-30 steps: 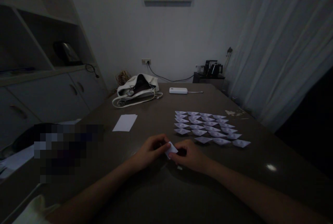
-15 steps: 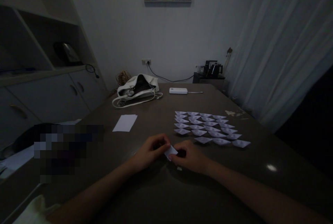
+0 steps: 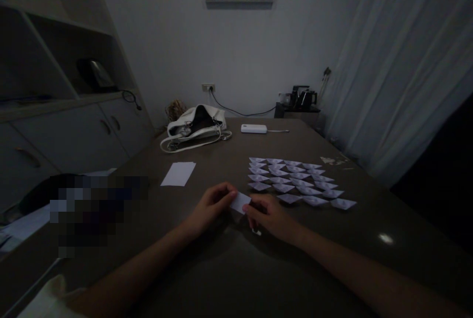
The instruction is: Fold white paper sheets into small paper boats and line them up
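Note:
Between both hands, above the table, is a small piece of folded white paper (image 3: 240, 202). My left hand (image 3: 211, 208) pinches its left edge with thumb and fingers. On the opposite edge, my right hand (image 3: 272, 217) is closed with the thumb on the paper's face. Its other fingers are partly hidden behind. Rows of small white paper boats (image 3: 283, 188) stand beyond my right hand. Farther off, ahead of my left hand, lies a stack of white paper sheets (image 3: 178, 174). A tiny white scrap (image 3: 256, 232) is just below my right fingers.
A white handbag (image 3: 195, 128) sits at the table's far left, and a white power bank (image 3: 253, 129) with a short cable lies at the far middle. Small scraps (image 3: 334, 160) are near the right edge. Papers (image 3: 27, 227) and a blurred patch occupy the left side.
The folded paper and both hands have risen slightly away from me. More of the paper's flat face now shows, and my right fingers have shifted along its edge.

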The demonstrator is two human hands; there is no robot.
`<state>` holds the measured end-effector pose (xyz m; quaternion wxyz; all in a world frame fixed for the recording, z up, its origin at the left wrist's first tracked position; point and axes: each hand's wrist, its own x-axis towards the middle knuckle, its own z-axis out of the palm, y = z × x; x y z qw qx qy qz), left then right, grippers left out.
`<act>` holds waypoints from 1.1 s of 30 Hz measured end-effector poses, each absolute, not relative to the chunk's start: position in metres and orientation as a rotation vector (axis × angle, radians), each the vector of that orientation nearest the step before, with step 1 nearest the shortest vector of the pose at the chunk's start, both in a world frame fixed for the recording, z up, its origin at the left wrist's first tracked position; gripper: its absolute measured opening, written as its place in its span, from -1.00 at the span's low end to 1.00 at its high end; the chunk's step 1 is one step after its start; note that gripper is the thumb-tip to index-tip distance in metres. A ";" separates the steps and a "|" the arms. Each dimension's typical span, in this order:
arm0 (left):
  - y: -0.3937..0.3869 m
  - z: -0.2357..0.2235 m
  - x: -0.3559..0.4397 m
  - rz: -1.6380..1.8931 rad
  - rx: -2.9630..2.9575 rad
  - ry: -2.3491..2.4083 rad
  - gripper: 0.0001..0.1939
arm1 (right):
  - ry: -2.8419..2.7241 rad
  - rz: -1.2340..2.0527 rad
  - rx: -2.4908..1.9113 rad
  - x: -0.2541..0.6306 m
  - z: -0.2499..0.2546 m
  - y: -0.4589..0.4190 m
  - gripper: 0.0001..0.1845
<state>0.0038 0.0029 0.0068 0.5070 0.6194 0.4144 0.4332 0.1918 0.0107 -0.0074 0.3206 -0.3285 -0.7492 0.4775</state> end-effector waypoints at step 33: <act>-0.001 0.013 0.002 1.006 1.462 0.894 -0.73 | -1.906 1.323 -0.826 0.191 -0.012 0.014 -0.75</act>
